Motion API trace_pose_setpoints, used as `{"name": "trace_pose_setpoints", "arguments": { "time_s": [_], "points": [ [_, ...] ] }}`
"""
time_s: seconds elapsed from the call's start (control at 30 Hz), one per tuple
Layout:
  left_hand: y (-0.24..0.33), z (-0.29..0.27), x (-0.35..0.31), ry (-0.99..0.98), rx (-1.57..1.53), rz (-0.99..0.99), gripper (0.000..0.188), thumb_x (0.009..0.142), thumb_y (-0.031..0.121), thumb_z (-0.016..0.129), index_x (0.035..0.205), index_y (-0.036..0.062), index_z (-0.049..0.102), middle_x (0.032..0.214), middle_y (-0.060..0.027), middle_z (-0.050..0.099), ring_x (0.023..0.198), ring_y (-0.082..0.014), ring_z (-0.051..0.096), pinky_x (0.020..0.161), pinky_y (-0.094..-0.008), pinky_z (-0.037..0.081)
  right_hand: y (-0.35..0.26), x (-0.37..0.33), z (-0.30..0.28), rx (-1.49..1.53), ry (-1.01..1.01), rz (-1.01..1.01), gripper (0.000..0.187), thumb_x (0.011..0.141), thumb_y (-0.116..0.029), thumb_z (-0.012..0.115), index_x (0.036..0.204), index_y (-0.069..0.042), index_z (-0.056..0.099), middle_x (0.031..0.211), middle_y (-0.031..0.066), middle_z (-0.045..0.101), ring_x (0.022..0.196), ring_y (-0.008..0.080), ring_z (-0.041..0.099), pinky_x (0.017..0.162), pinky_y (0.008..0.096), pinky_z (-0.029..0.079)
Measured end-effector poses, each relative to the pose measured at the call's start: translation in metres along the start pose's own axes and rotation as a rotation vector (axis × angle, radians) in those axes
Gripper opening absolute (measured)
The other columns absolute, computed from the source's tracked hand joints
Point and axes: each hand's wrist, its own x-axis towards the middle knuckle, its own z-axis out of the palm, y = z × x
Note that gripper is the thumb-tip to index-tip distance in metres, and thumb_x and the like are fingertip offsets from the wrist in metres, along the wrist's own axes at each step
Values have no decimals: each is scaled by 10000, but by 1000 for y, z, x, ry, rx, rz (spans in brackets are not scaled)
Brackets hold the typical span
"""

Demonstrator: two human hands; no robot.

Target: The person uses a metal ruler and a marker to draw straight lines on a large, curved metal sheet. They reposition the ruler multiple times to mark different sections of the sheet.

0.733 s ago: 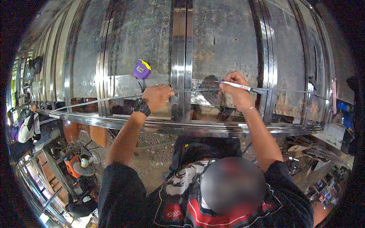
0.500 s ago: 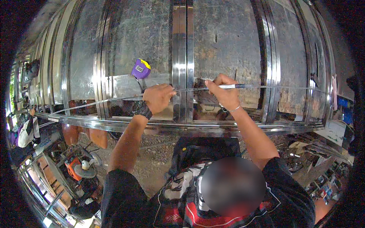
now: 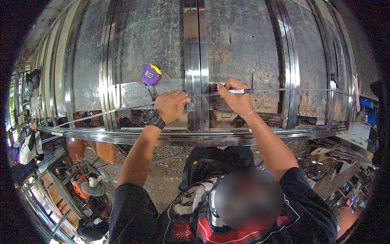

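Note:
My left hand (image 3: 170, 105), a dark watch on its wrist, is closed with its fingertips on a thin, long metal strip (image 3: 115, 110) that runs across the bench. To its right, my right hand (image 3: 235, 95) grips a white marker pen (image 3: 239, 91) with a dark end that points right. Its fingertips meet the strip just past a pair of shiny upright metal bars (image 3: 195, 73). Whether those fingers also pinch the strip, I cannot tell. Beyond my left hand lies a purple and yellow tape measure (image 3: 150, 76) on the worn board.
Shiny metal bars cross the scratched grey boards (image 3: 239, 40). A long polished rail (image 3: 211, 136) forms the near edge. An orange power tool with a round disc (image 3: 92, 188) is at lower left, near another person (image 3: 30, 146). Scrap wood and clutter (image 3: 345, 179) lie at lower right.
The marker pen in my right hand has tilted slightly, and that hand has shifted a little left. My left hand stays on the strip; the tape measure has not moved.

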Motion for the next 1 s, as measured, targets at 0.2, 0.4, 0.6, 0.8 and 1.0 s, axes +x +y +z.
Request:
{"name": "trace_pose_setpoints", "arguments": {
  "time_s": [0.2,0.4,0.6,0.8,1.0],
  "points": [
    [0,0,1,-41,44,-9,210,1009,304,587,959,108,645,894,-111,666,828,-371,666,715,-487,543,-4,-1,2,-9,30,-68,353,883,-176,759,702,-41,488,597,10,418,599,99,368,515,340,353],
    [0,-1,0,-6,3,3,214,1011,301,585,949,103,638,883,-119,658,828,-376,661,727,-488,539,-9,0,-2,-93,3,-68,336,899,-127,759,684,-31,519,595,6,490,600,63,414,525,297,366],
    [-2,3,2,6,-10,-2,300,1014,377,575,916,106,657,846,-128,650,803,-381,659,689,-495,528,-5,0,-3,-70,-21,-30,339,902,-125,753,678,-34,515,603,-8,488,610,61,409,521,300,352],
    [-3,5,0,24,-14,0,298,1007,383,576,897,116,653,836,-122,644,794,-385,654,685,-495,524,-7,-1,0,-25,3,-40,376,900,-186,752,696,-38,473,609,-2,395,626,81,350,512,338,331],
    [2,0,4,-29,43,8,197,1009,282,571,953,113,653,903,-117,659,854,-373,668,764,-490,542,-6,-3,-11,164,109,129,374,909,-120,762,666,-72,482,623,-5,540,596,69,502,537,271,448]
  ]
}}
